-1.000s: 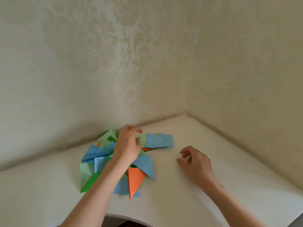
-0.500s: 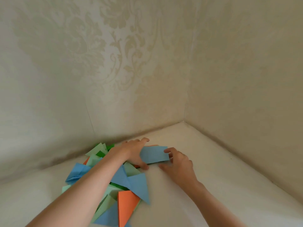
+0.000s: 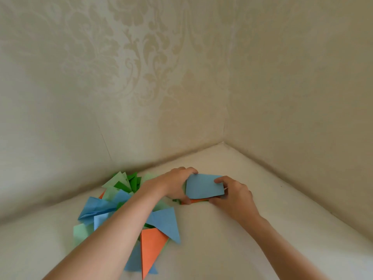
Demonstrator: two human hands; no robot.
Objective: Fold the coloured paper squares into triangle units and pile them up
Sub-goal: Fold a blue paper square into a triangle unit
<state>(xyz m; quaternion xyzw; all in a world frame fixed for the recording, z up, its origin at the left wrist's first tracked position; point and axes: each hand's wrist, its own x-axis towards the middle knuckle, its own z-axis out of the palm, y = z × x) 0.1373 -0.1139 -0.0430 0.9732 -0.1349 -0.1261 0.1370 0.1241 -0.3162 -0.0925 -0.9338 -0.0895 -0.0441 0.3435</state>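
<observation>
A blue paper sheet [image 3: 203,186] is tilted up off the table, held at both ends. My left hand [image 3: 177,182] grips its left edge and my right hand [image 3: 232,193] pinches its right edge. Under it lie an orange sheet [image 3: 198,201] and a green edge of a small stack. To the left, a loose pile of folded triangle units [image 3: 113,201] spreads out in blue, light green, dark green and orange. A blue triangle [image 3: 166,222] and an orange triangle [image 3: 150,250] lie at its near side, partly under my left forearm.
The white table [image 3: 262,259] fits into a room corner. Patterned beige walls [image 3: 141,77] close it in at the back and on the right. The table's near edge runs along the bottom of the view.
My right hand moved left onto the blue sheet. Both hands now hold it and its near edge has lifted off the stack. The camera tilted and moved closer.
</observation>
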